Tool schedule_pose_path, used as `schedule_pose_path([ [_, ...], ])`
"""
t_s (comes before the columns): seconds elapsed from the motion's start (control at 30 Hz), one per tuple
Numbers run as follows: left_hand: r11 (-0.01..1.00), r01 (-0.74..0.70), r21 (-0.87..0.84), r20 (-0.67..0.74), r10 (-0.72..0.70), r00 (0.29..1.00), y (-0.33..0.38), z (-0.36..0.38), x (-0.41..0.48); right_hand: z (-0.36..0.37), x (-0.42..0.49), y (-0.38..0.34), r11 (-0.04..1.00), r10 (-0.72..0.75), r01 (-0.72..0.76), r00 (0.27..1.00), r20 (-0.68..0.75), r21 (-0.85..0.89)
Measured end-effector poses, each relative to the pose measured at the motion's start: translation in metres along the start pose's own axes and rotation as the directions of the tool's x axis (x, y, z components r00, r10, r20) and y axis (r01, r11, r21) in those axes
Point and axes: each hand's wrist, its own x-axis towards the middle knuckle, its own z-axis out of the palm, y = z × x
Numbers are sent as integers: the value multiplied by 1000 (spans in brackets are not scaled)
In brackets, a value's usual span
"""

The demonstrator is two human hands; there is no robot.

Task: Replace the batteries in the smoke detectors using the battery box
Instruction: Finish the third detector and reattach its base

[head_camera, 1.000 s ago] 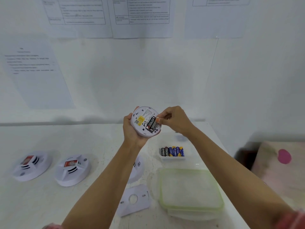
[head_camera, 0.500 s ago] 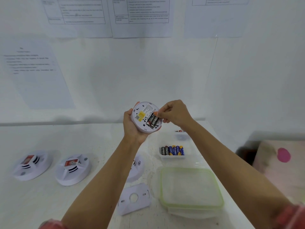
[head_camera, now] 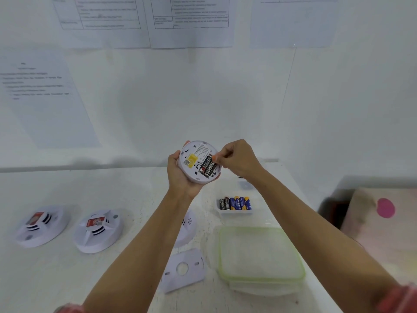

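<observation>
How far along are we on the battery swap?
Done: the backplate is off, on the table, and the detector's battery bay is open. In hand: the left hand holds the detector; the right hand pinches the black batteries in it, going in or out I cannot tell. Left: refit the backplate; three more detectors sit on the table, and spare batteries wait in the tray.

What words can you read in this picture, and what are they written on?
"EVEREADY": the fitted black batteries in the smoke detector that the left hand holds.
"EVEREADY": the spare black batteries in the small tray.
Blue batteries in that tray: too blurred to read.
Yellow sticker on the held detector: too small.
Red labels on the two table detectors: blurred.
Wall papers: blurred.
</observation>
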Motion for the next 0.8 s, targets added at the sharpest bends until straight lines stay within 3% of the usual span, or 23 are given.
schedule_pose_path([
  [0.2, 1000, -14, 6, 5, 14, 1000, -3, -1, 1, 5, -7, 2, 999, -26, 23, 998, -64, -34],
  [0.43, 1000, -9, -13, 24, 10, 1000, -7, -4, 6, 21, -15, 8, 961, -108, 66, 983, -146, -269],
  [0.57, 999, -32, -23, 11, 33, 999, -7, -3, 8, 28, -16, 11, 952, -124, 78, 982, -141, -298],
  [0.73, 997, -76, 7, -9, 77, 997, -4, 2, 12, 22, -10, 7, 993, -112, 101, 972, -208, -63],
  [0.8, 997, -80, 24, -15, 80, 997, -4, 2, 12, 22, -7, 9, 995, -96, 89, 979, -178, -49],
])
